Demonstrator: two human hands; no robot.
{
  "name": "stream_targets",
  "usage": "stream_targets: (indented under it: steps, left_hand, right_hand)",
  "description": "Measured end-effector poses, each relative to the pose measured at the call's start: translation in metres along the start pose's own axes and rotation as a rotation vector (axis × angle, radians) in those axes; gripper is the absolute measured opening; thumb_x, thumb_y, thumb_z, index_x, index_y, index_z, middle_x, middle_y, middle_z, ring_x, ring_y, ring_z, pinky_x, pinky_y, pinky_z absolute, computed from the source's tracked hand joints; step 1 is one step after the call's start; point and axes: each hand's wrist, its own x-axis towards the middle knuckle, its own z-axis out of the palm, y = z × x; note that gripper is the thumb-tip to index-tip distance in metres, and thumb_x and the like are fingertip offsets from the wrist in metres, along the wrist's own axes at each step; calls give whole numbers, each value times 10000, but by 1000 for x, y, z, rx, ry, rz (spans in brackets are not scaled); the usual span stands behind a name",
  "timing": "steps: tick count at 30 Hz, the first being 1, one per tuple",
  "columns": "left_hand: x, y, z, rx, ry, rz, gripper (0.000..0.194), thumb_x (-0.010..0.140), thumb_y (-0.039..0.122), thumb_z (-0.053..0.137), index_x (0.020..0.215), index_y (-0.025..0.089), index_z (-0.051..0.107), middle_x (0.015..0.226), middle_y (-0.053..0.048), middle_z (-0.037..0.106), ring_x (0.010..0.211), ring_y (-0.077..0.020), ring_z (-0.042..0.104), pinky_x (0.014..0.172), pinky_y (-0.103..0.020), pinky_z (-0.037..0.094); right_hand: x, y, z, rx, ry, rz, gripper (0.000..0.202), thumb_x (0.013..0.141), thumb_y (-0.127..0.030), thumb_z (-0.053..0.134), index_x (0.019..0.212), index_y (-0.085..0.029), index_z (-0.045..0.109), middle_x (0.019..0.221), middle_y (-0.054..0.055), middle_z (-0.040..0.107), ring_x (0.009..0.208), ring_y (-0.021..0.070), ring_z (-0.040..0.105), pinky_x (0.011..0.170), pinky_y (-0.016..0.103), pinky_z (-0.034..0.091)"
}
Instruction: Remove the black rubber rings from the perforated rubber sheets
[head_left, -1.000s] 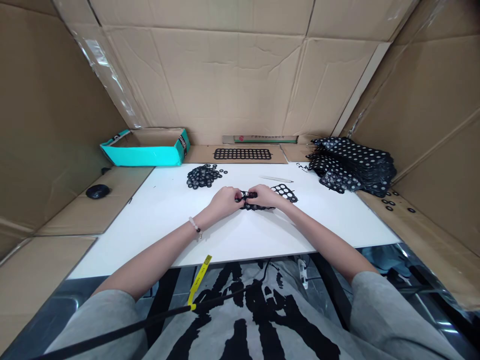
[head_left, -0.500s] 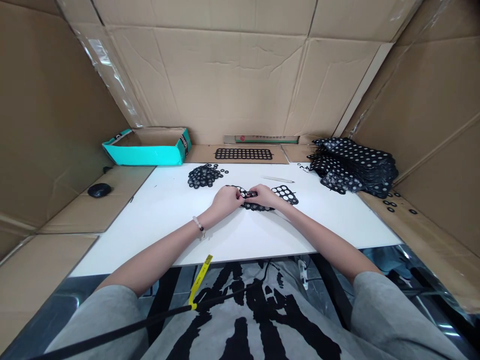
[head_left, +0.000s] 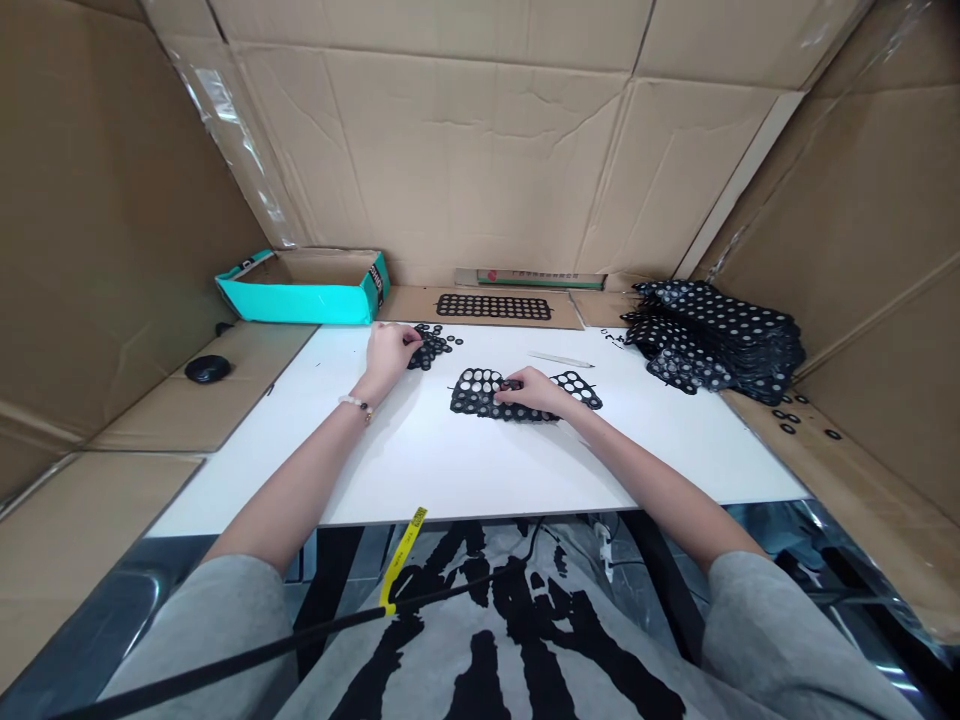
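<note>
My left hand (head_left: 391, 352) is at the left edge of a pile of small black rings (head_left: 435, 346), its thumb and fingers pinched together. Whatever is between those fingertips is too small to make out. A black sheet full of round holes (head_left: 476, 392) lies on the white table, its lower part dark and its upper left holes showing white. My right hand (head_left: 534, 390) rests over the middle of this sheet, fingers closed on it. Dark ring-like bits show at its fingertips, and the hand hides part of the sheet.
Behind lies another perforated black sheet (head_left: 493, 307) on cardboard. A turquoise box (head_left: 300, 302) stands at the back left, with a round black object (head_left: 208, 369) nearer. A white pen-like tool (head_left: 561, 359) lies before a stack of black perforated sheets (head_left: 724, 335). Loose rings (head_left: 787, 428) lie at right.
My left hand has left the sheet and moved left and away from me to the ring pile. The sheet's left part is uncovered now. My right hand has stayed on the sheet.
</note>
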Motion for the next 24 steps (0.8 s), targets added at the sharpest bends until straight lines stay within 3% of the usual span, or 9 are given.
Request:
stream_targets:
  steps: [4, 5, 8, 10, 13, 18, 21, 24]
  left_hand:
    - [-12, 14, 5, 150, 80, 194, 207, 802, 353, 618, 880, 189, 717, 984, -105, 668, 993, -279, 535, 900, -400, 383]
    - [-16, 22, 7, 131, 20, 247, 229, 811, 386, 612, 874, 190, 713, 957, -95, 672, 957, -267, 547, 871, -384, 394]
    - [-31, 48, 17, 26, -328, 397, 278, 791, 466, 633, 778, 199, 708, 797, -44, 688, 773, -202, 583, 736, -308, 411]
    - [-42, 60, 26, -9, -448, 435, 291, 738, 492, 682, 756, 204, 712, 751, -28, 696, 721, -184, 590, 677, -282, 399]
    - [-52, 65, 40, -86, -521, 378, 301, 692, 486, 722, 765, 194, 722, 737, -22, 708, 672, -166, 595, 626, -263, 395]
    - [-47, 50, 52, -361, -712, 145, 264, 641, 380, 754, 790, 162, 745, 717, -30, 720, 648, -161, 615, 609, -253, 435]
    - [-36, 42, 50, -436, -661, 49, 244, 623, 346, 755, 778, 157, 746, 705, -43, 719, 633, -172, 615, 614, -275, 450]
    - [-20, 28, 40, -393, -381, 26, 189, 650, 331, 733, 742, 166, 737, 740, -59, 719, 674, -199, 619, 669, -314, 461]
  right_hand:
    - [-1, -1, 1, 14, 8, -11, 340, 743, -483, 596, 662, -155, 631, 580, -22, 511, 589, 125, 431, 569, 251, 308]
    - [-1, -1, 2, 21, 24, -19, 328, 751, -469, 592, 688, -153, 651, 602, -14, 541, 612, 132, 453, 587, 251, 321]
    - [1, 0, 6, 75, 65, -74, 311, 770, -442, 579, 757, -148, 680, 674, 3, 607, 672, 147, 494, 639, 251, 353]
    - [2, 0, 8, 135, 64, -130, 320, 781, -442, 569, 787, -143, 682, 719, 9, 633, 702, 152, 509, 665, 252, 367]
    - [2, -2, 10, 187, 44, -166, 345, 788, -450, 559, 809, -129, 683, 752, 18, 647, 724, 156, 516, 681, 255, 374]
    - [0, -7, 13, 181, 33, -93, 393, 732, -514, 612, 775, -126, 658, 674, -8, 574, 653, 131, 463, 614, 249, 330]
    - [1, -8, 13, 112, 81, -27, 391, 686, -525, 650, 671, -138, 598, 601, -28, 492, 610, 118, 416, 578, 251, 287]
    - [2, -8, 10, 86, 115, 27, 365, 689, -500, 647, 633, -149, 562, 603, -24, 496, 609, 122, 431, 584, 257, 296]
